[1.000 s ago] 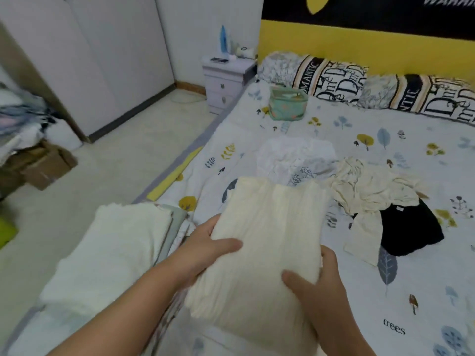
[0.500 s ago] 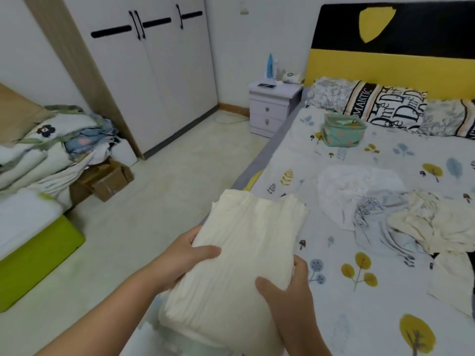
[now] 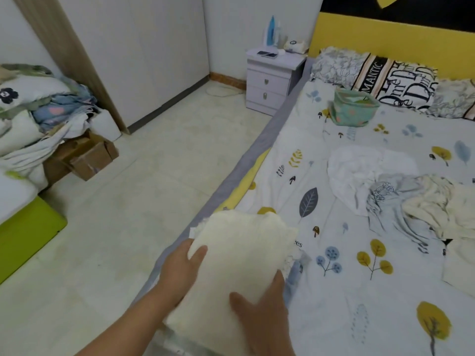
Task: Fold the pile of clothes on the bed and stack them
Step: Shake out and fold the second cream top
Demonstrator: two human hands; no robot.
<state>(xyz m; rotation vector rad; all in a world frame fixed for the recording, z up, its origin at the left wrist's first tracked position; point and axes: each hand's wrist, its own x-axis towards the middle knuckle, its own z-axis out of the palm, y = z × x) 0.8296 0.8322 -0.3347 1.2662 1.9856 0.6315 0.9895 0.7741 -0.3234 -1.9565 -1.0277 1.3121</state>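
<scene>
Both forearms are bare to the frame edge, with hands (image 3: pixel 223 286) ungloved, ringless.

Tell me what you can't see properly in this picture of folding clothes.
All in the head view:
- Folded cream knitted garment: blurred, and it covers whatever lies beneath it at the bed edge.
- Left hand and right hand: only thumbs show on top; the fingers are hidden under the garment.
- Crumpled unfolded clothes pile: cut off by the right edge.
- Small items on the white nightstand: too small to identify.

One head-worn camera looks forward and down, close over the bed (image 3: pixel 334 253) edge, floor (image 3: pixel 128 227) at left.
</scene>
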